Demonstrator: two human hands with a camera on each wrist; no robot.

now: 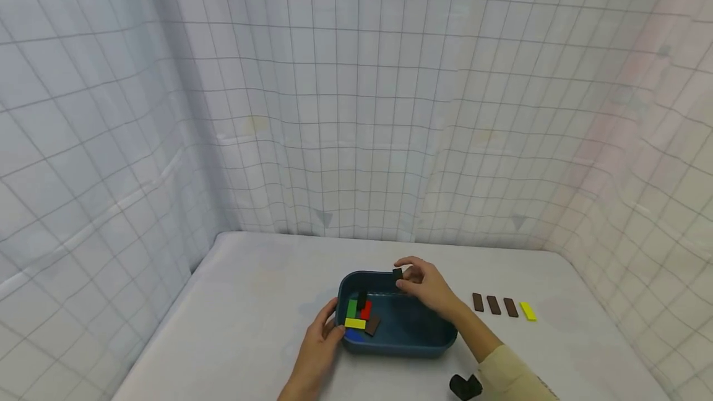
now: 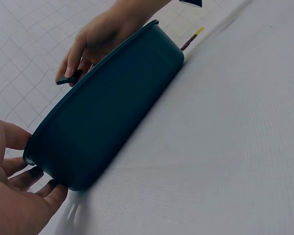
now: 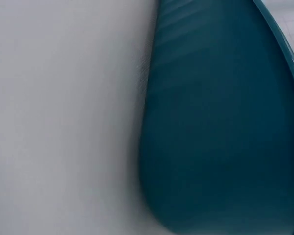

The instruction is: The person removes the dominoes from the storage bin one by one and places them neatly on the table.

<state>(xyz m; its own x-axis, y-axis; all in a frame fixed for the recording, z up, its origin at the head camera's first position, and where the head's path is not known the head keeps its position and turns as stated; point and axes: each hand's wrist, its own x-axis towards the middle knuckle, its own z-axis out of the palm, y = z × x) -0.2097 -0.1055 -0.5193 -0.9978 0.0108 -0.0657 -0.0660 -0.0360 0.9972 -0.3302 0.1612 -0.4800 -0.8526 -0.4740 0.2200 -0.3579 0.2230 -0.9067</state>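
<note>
A dark teal plastic tub (image 1: 401,350) stands on the white table. My left hand (image 1: 319,345) grips its left end, with the thumb at the rim and fingers against the outer wall. Above the tub's far rim, my right hand (image 1: 426,283) pinches a small black block (image 1: 398,273); the left wrist view shows this block (image 2: 68,78) between thumb and fingers. Inside the tub's left part lie a green block (image 1: 351,309), a black block (image 1: 362,300), a red block (image 1: 366,310), a yellow block (image 1: 354,323), a brown block (image 1: 372,325) and something blue (image 1: 354,335).
Right of the tub, three dark brown blocks (image 1: 494,305) and a yellow block (image 1: 528,311) lie in a row on the table (image 1: 250,302). A black object (image 1: 465,387) is beside my right sleeve. Grid-patterned white curtains (image 1: 356,110) surround the table's back and sides.
</note>
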